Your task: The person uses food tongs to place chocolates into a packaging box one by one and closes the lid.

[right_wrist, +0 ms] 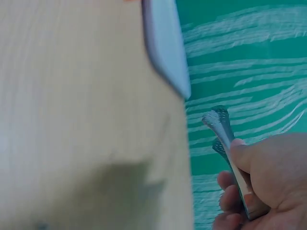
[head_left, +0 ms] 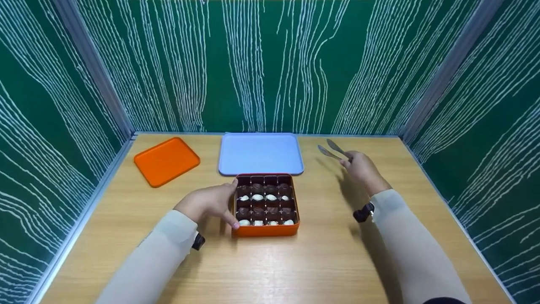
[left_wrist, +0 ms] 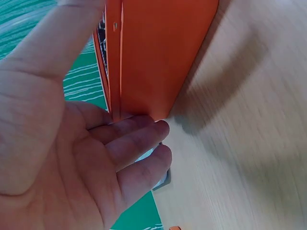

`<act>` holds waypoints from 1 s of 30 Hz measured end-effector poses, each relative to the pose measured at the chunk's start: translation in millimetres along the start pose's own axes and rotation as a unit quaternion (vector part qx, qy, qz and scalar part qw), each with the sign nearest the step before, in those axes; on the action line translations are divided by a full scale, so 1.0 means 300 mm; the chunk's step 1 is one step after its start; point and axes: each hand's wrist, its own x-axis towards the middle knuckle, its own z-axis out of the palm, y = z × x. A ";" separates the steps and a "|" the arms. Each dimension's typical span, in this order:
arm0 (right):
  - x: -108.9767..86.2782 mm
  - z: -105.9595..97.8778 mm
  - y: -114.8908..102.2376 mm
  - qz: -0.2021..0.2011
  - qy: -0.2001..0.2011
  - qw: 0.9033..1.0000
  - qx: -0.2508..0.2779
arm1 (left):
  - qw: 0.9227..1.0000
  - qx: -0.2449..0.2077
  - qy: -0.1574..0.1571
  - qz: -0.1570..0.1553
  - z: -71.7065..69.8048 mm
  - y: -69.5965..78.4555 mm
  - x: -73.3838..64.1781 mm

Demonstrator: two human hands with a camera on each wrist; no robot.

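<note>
An orange box (head_left: 265, 230) stands on the table with its top uncovered, divided into small compartments that hold dark and white chocolates (head_left: 257, 197). My left hand (head_left: 211, 202) holds the box along its left side, thumb at the near corner and fingers toward the far corner. In the left wrist view, the fingers of that hand (left_wrist: 53, 143) bend around one end of the box wall (left_wrist: 163, 52). To the right, above the table, my right hand (head_left: 363, 169) grips metal tongs (head_left: 338, 150). Their two arms point up and left, tips apart, and nothing lies between the tips (right_wrist: 223, 136).
Behind the box lies a pale blue tray (head_left: 260, 154), close to its far edge. A smaller orange tray or lid (head_left: 167, 161) rests at an angle at the back left. Green walls with white streaks (head_left: 274, 67) enclose the wooden table (head_left: 270, 270) on three sides.
</note>
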 end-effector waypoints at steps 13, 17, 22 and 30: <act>0.027 0.045 0.155 0.055 0.013 0.998 -0.040 | 1.000 -0.020 0.007 -0.012 0.007 0.013 -0.004; 0.013 0.054 0.161 0.048 0.035 0.994 -0.096 | 1.000 -0.025 0.010 -0.013 0.011 0.018 -0.003; 0.009 0.056 0.154 0.052 0.045 0.989 -0.132 | 1.000 -0.016 0.014 -0.011 0.006 0.015 -0.002; -0.031 0.056 0.078 0.029 0.068 0.986 -0.150 | 0.991 -0.072 0.113 0.003 -0.075 -0.116 0.018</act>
